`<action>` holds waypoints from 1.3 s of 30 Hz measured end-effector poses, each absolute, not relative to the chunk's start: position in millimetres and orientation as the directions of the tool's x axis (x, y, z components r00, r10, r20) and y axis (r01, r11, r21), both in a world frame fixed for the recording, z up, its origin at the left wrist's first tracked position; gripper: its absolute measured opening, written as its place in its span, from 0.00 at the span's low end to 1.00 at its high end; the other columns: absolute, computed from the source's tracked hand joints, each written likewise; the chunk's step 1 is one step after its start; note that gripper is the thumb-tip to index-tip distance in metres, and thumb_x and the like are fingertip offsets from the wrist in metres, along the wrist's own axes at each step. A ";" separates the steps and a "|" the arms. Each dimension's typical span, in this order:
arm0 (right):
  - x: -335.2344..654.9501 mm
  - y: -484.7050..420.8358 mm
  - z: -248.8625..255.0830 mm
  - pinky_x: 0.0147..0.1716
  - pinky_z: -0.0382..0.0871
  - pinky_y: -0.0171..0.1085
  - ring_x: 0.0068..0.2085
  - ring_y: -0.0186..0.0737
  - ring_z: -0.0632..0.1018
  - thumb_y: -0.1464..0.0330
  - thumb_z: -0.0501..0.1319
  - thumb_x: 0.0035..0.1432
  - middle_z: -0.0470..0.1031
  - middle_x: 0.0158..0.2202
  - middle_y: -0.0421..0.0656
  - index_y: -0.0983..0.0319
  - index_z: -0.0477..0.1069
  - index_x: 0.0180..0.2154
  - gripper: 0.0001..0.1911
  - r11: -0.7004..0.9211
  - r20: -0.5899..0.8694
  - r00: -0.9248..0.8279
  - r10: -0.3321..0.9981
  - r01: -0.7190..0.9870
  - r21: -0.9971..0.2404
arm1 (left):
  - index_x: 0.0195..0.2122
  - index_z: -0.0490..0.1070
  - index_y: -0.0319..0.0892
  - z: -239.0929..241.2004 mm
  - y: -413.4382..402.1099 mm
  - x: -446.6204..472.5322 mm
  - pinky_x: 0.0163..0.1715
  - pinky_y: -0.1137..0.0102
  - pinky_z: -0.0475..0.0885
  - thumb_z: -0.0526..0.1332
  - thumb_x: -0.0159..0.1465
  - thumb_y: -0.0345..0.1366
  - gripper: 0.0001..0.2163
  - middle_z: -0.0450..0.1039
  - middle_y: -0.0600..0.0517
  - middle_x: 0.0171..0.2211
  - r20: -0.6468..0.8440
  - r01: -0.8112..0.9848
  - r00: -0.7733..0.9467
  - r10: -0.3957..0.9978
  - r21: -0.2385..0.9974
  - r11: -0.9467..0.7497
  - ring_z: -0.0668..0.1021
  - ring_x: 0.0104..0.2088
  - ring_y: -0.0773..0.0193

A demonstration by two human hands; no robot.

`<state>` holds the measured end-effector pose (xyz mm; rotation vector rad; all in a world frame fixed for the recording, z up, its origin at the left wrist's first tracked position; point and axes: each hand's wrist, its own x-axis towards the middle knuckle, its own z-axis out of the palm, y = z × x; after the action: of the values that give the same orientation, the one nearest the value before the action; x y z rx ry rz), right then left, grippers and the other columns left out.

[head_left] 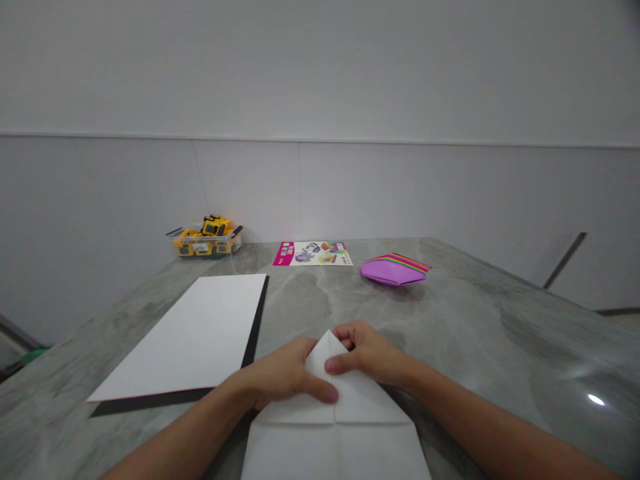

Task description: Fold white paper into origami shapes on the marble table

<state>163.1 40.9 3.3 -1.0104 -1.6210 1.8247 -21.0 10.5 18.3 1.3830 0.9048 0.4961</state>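
Observation:
A white sheet of paper [340, 427] lies on the grey marble table [475, 333] right in front of me, its two top corners folded in to a point. My left hand [280, 377] rests on the left flap, fingers curled, thumb pressed along the fold. My right hand [367, 353] grips the right flap near the tip, fingers bent on the paper and thumb on top. Both hands press the paper against the tabletop.
A stack of white sheets on a black backing [195, 333] lies to the left. Further back are a clear tray of yellow toy vehicles [207, 240], a colourful printed leaflet [314, 254] and a pile of coloured paper with purple on top [395, 269]. A wall stands behind.

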 end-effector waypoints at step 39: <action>165.9 47.0 -2.6 0.19 0.49 0.30 0.22 0.29 0.59 0.56 0.56 0.57 0.58 0.20 0.37 0.67 0.67 0.23 0.20 0.340 0.103 -0.575 0.812 0.322 -0.884 | 0.32 0.77 0.36 9.6 18.6 -24.4 0.29 0.72 0.70 0.68 0.48 0.34 0.10 0.79 0.47 0.31 -0.348 0.150 0.527 0.776 0.936 0.318 0.77 0.27 0.63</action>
<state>165.9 47.0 -2.6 -0.9875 -2.0671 1.1840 -24.4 18.6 9.6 1.2036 0.9626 0.5081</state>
